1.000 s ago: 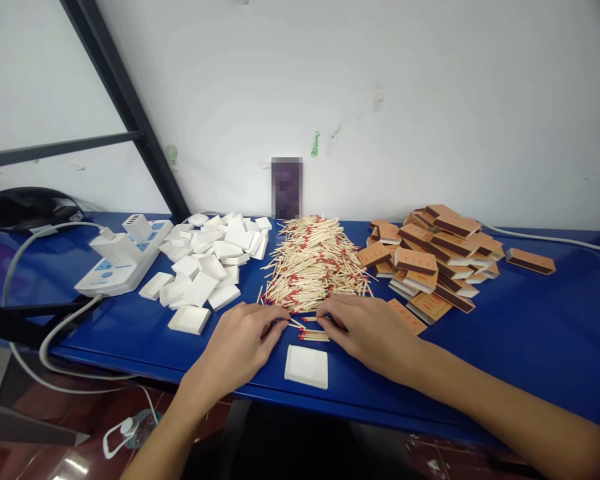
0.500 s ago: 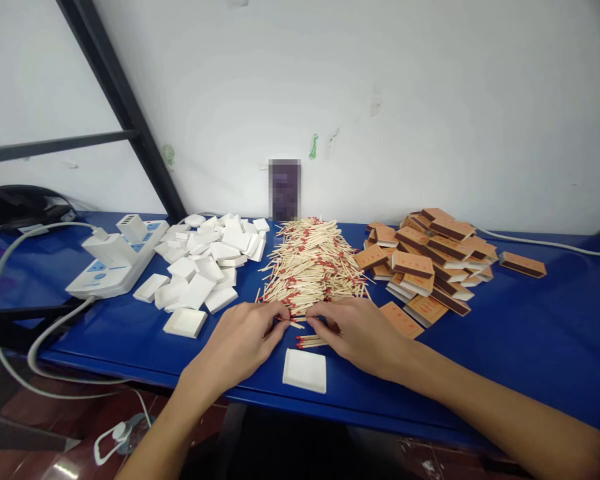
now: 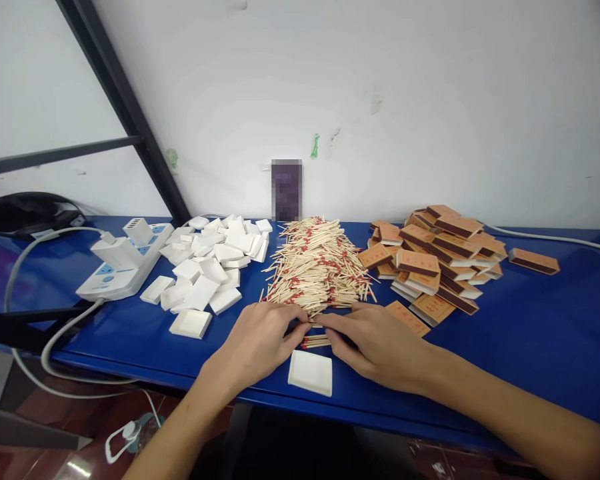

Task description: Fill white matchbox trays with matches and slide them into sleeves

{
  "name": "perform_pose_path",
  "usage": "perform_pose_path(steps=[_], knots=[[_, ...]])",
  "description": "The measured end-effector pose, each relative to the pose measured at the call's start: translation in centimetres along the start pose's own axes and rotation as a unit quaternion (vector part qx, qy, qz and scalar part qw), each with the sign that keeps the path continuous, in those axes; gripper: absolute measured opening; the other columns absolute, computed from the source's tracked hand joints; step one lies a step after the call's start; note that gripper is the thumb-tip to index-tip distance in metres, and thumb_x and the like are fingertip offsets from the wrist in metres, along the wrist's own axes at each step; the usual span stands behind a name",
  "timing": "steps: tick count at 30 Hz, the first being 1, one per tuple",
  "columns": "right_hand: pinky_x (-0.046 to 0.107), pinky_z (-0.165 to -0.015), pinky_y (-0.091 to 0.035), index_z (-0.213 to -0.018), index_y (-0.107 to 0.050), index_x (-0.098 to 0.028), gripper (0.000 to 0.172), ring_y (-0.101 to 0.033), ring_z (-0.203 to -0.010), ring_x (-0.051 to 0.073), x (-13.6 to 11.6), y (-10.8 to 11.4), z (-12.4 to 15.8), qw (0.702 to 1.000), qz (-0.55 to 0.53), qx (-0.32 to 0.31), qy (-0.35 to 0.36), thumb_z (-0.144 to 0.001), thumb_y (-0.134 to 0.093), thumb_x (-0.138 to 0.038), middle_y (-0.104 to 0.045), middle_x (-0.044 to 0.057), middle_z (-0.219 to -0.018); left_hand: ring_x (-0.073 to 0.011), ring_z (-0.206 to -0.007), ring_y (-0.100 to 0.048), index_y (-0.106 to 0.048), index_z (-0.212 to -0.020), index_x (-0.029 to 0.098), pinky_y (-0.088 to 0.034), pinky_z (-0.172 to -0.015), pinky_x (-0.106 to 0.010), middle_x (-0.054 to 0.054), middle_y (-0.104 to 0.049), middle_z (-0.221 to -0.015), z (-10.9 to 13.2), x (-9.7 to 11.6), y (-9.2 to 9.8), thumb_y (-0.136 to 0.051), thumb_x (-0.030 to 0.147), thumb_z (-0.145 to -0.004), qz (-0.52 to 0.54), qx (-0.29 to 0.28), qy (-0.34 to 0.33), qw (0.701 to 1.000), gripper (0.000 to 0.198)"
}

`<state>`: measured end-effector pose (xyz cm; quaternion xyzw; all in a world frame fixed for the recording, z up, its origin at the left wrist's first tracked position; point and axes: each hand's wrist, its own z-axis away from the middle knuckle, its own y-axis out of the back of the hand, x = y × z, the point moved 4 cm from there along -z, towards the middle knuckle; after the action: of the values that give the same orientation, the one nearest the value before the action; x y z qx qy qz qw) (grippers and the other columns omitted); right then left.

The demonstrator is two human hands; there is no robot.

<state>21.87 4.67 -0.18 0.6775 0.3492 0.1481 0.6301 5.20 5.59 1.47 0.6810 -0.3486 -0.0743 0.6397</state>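
A large pile of red-tipped matches (image 3: 317, 267) lies in the middle of the blue table (image 3: 530, 340). At its near edge my left hand (image 3: 260, 343) and my right hand (image 3: 375, 343) rest on the table with fingertips drawn together, pinching a small bundle of matches (image 3: 314, 342) between them. An open white inner matchbox tray (image 3: 311, 373) sits just in front of the two hands, near the table's front edge.
A heap of white trays (image 3: 210, 263) lies left of the matches. Orange matchbox sleeves (image 3: 430, 257) are piled to the right, with one sleeve (image 3: 534, 261) apart. A white power strip (image 3: 123, 263) with cables stands at far left. A black slanted frame bar (image 3: 125, 113) crosses the wall.
Both hands have closed in toward each other, gathering the few loose matches into a small bundle between the fingertips. The white tray stays in place.
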Motion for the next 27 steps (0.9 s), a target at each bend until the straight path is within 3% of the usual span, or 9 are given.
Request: perform_pose_path(steps=[4,7,14,27], knots=[[0.03,-0.059,-0.035,-0.11,-0.068,-0.021,0.028,-0.065,-0.065,0.02,-0.3,0.5,0.2,1.0,-0.008,0.013,0.01,-0.096,-0.044,-0.022,-0.072,0.003,-0.076,-0.0126,-0.058,-0.056,-0.07,-0.097,0.023,-0.036,-0.058,-0.024,0.002,-0.068,-0.075,1.3,-1.6,0.8,-0.054,0.028,-0.097,0.041,0.056,0.023,0.997,0.017],[0.029,-0.059,-0.037,-0.115,-0.069,-0.022,0.03,-0.067,-0.069,0.02,-0.3,0.6,0.3,0.999,-0.008,0.028,0.016,-0.095,-0.046,-0.023,-0.073,0.004,-0.08,-0.0137,-0.058,-0.054,-0.069,-0.101,0.023,-0.035,-0.056,-0.025,0.003,-0.062,-0.066,2.1,-2.9,1.0,-0.052,0.031,-0.098,0.027,0.072,0.056,0.995,0.019],[0.03,-0.061,-0.043,-0.119,-0.068,-0.021,0.033,-0.069,-0.076,0.021,0.0,0.6,0.6,0.998,-0.009,0.059,0.034,-0.098,-0.043,-0.024,-0.074,0.005,-0.09,-0.0162,-0.083,-0.066,-0.068,-0.107,0.024,-0.045,-0.075,-0.027,0.002,-0.074,-0.097,2.4,-2.0,0.2,-0.049,0.025,-0.099,0.036,0.035,-0.024,0.998,0.02],[0.032,-0.063,-0.044,-0.117,-0.067,-0.019,0.033,-0.07,-0.077,0.022,0.0,0.3,0.4,0.997,0.017,0.061,0.033,-0.099,-0.04,-0.024,-0.075,0.005,-0.09,-0.0219,-0.09,-0.068,-0.068,-0.119,0.029,-0.049,-0.083,-0.035,0.001,-0.075,-0.102,2.6,-1.9,-0.3,-0.046,0.015,-0.096,0.003,0.005,-0.043,0.999,0.035]])
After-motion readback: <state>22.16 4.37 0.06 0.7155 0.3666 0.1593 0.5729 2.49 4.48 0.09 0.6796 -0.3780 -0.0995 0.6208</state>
